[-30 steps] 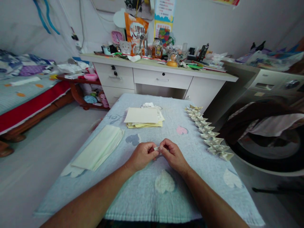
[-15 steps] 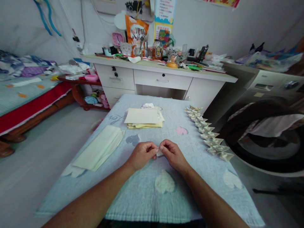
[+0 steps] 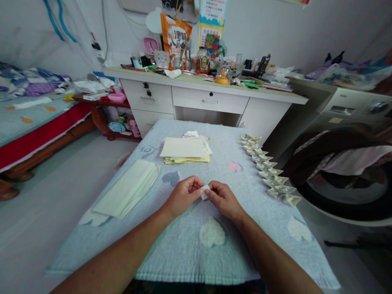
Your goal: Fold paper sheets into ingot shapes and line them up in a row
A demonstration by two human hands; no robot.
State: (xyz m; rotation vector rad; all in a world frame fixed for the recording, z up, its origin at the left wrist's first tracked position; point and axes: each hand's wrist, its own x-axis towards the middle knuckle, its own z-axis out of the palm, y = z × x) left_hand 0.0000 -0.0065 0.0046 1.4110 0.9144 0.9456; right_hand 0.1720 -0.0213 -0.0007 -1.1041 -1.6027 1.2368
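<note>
Between my two hands is a small folded piece of paper, pale and partly covered by fingers. My left hand pinches its left side with thumb and fingers. On the other side my right hand grips it the same way, thumb on top. Beyond them lies a stack of cream paper sheets. A pile of long pale green paper rests to the left. Along the right edge runs a row of several folded paper pieces with pointed ends.
A light blue cloth with heart prints covers the table. Behind it stands a white desk loaded with jars, a snack bag and clutter. A washing machine with laundry in its door is on the right, a bed on the left.
My fingers have shifted on the small paper, and more of its pale face shows between my thumbs. The stacks and the row of folded pieces stay where they were.
</note>
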